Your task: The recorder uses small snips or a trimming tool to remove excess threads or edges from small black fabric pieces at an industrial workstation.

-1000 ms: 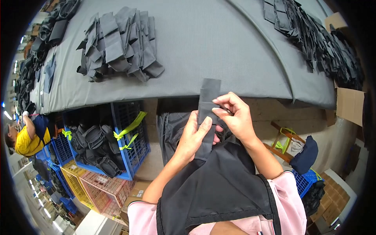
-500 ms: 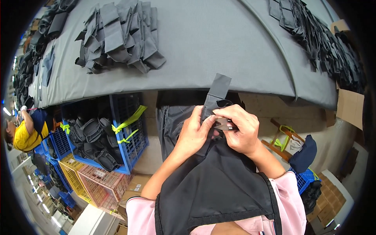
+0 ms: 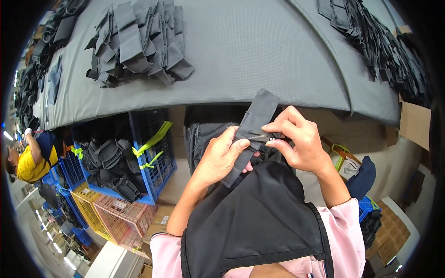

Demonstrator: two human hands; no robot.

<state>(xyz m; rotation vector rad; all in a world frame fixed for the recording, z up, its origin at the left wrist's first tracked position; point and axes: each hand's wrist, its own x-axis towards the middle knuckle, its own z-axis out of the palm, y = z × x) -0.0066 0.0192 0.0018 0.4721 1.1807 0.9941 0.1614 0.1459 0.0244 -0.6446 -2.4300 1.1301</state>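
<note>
My left hand (image 3: 217, 157) is closed on a dark grey fabric strip (image 3: 259, 112), with the thumb on top. The strip slants up and to the right, and its far end reaches the edge of the grey-covered table (image 3: 241, 60). In my right hand (image 3: 303, 143) is a small pair of metal thread snips (image 3: 261, 137), pinched between thumb and fingers. Their blades lie against the strip's right side; much of the tool is hidden by the fingers. Below both hands spreads a black apron (image 3: 259, 208).
A pile of similar grey strips (image 3: 139, 41) lies on the table at left, and another heap (image 3: 371, 46) at far right. Below left stands a blue crate (image 3: 150, 185) of black pieces, beside yellow and pink crates (image 3: 120, 215). A person in yellow (image 3: 32, 160) is at far left.
My right hand has moved up and right and turned outward with the snips. The strip, folded by the fingers before, now lies flatter and leans more to the right.
</note>
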